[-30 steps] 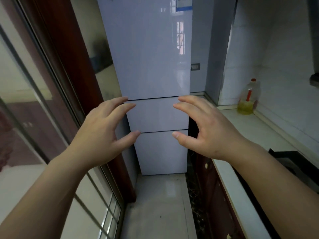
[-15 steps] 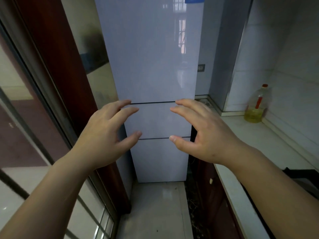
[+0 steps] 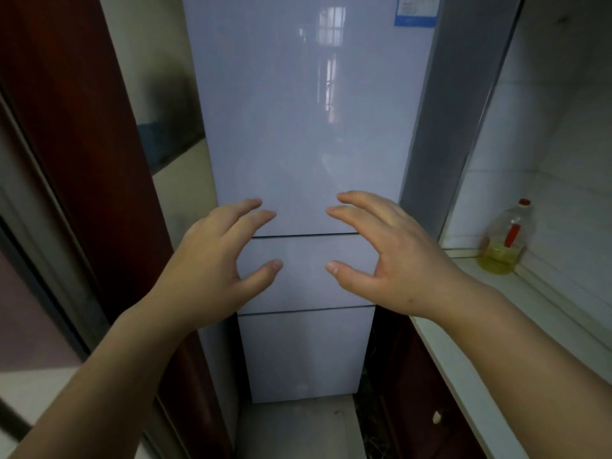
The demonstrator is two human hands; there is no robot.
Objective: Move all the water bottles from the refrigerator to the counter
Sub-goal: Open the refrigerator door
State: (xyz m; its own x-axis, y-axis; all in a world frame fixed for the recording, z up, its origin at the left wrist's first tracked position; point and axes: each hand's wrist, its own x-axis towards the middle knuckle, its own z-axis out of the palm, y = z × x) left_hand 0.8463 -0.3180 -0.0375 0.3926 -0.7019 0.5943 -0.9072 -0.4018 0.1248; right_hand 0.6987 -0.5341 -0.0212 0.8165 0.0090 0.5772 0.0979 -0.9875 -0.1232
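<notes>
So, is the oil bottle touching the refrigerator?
Apart. The head view shows the oil bottle standing on the counter by the tiled wall, with bare wall between it and the refrigerator.

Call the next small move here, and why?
Probably reach for the top door's edge and pull it open: the refrigerator is shut, no bottles show, and both the left hand and right hand hover empty before it.

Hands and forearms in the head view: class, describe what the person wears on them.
Nothing is worn. The left hand and right hand are bare, with no gloves, rings, watch or bracelet showing. Both forearms are bare to the frame edge: no sleeves visible.
</notes>
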